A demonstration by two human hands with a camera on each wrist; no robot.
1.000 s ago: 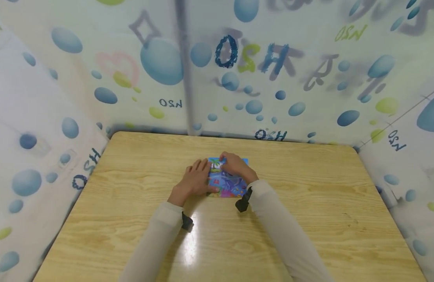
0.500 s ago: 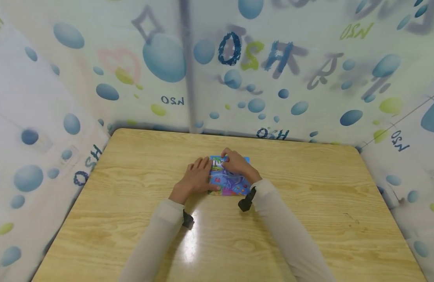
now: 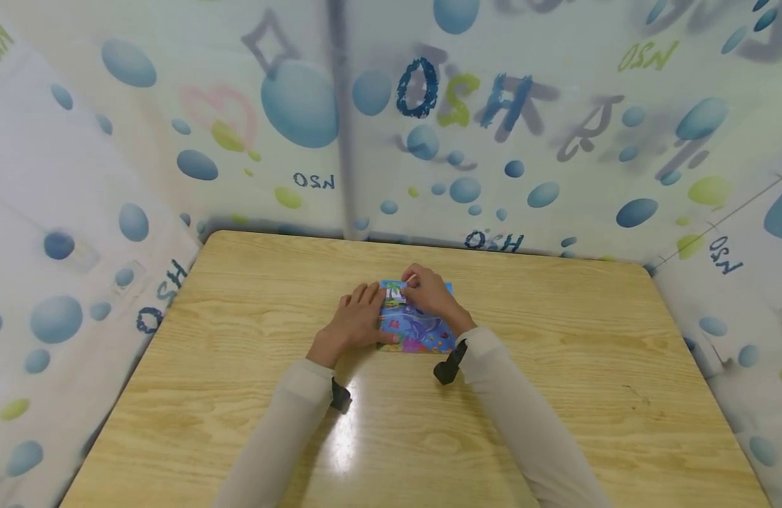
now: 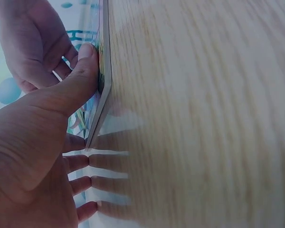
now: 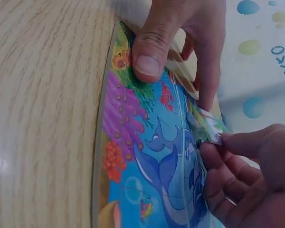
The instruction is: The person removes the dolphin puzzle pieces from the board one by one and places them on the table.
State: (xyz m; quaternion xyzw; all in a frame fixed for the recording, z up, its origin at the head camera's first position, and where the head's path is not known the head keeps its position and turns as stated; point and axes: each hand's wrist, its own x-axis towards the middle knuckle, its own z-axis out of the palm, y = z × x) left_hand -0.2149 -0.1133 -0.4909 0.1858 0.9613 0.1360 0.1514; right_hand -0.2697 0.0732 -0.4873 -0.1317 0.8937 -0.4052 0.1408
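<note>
A jigsaw puzzle (image 3: 422, 328) with a sea scene of dolphins, coral and a red crab lies flat on the wooden table. My left hand (image 3: 355, 317) rests at its left edge; the fingers are spread straight and the thumb (image 5: 148, 64) presses on the lower left corner. Over the upper part, my right hand (image 3: 434, 295) pinches a puzzle piece (image 5: 208, 126) between thumb and fingers. That piece shows a palm tree and stands tilted up from the picture in the right wrist view. The right hand hides the puzzle's upper right area in the head view.
The wooden table (image 3: 251, 395) extends around the puzzle on all sides. Behind it hangs a pale wall covering (image 3: 391, 169) printed with blue and green drops. Each wrist carries a small black camera (image 3: 450, 367).
My right fingers have drawn in and now pinch the palm-tree piece, its edge raised a little. The left hand stays in place on the puzzle. The head view has shifted slightly.
</note>
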